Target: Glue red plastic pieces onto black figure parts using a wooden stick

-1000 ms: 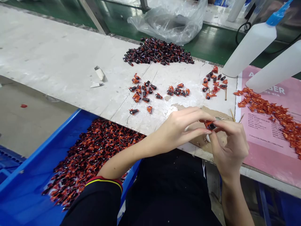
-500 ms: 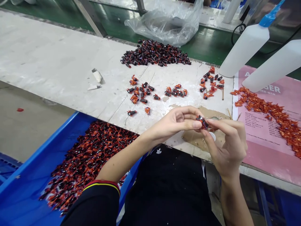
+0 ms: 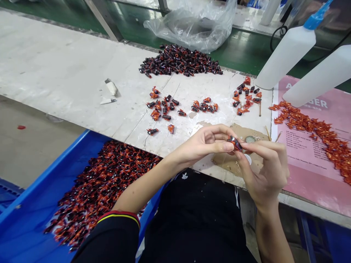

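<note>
Between both hands is a small black and orange plastic piece (image 3: 235,143), held just above the table's front edge. My left hand (image 3: 212,141) is closed in a pinch on its left side, thumb below and fingers behind. From the right, my right hand (image 3: 264,160) pinches the same piece between thumb and forefinger. Under the hands lies a brown cardboard scrap (image 3: 223,162) with a white round cap (image 3: 247,159) and a small greyish disc (image 3: 250,139) on it. Loose black and orange pieces (image 3: 166,107) are scattered beyond my left hand.
A heap of black pieces (image 3: 181,62) sits at the back beside a clear plastic bag (image 3: 197,27). Two white bottles (image 3: 286,58) lean at right, near orange parts (image 3: 323,133) on a pink sheet (image 3: 304,175). A blue bin (image 3: 35,204) full of pieces stands lower left.
The held piece has tilted slightly between my fingers, and my right fingertips have shifted a little on it. Both hands stay in nearly the same place.
</note>
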Action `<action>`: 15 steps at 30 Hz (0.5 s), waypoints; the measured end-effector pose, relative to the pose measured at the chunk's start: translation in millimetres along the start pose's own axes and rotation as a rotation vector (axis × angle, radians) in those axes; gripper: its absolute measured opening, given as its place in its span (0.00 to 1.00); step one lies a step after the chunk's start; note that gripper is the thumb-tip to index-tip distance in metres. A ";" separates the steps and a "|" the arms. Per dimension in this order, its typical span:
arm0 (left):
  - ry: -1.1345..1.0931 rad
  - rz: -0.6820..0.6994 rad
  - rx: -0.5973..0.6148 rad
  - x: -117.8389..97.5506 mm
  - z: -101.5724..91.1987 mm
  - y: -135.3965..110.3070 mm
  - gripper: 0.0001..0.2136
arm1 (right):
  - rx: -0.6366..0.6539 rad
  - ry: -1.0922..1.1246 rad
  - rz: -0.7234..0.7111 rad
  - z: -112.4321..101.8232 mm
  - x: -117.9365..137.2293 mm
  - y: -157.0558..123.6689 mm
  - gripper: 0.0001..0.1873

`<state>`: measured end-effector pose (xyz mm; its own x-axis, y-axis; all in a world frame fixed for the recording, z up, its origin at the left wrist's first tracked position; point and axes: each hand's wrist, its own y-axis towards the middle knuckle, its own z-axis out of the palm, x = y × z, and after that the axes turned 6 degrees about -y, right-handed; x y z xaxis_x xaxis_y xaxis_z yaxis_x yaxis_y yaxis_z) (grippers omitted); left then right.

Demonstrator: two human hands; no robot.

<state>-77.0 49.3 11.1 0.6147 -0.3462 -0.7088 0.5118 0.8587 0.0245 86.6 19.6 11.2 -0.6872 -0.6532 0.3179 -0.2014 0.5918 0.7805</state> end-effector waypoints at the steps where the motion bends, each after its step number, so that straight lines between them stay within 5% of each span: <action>1: 0.010 -0.004 -0.010 0.2 -0.2 0.1 0.11 | 0.006 -0.012 0.002 0.0 0.4 -0.1 0.15; 15: -0.006 0.014 -0.010 3.1 -4.6 -0.8 0.10 | -0.016 -0.004 -0.020 2.2 -0.9 -0.6 0.16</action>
<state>-78.3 49.3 5.6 0.6255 -0.3361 -0.7041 0.4970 0.8673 0.0275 85.8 20.9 9.2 -0.6863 -0.6627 0.2999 -0.2037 0.5709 0.7954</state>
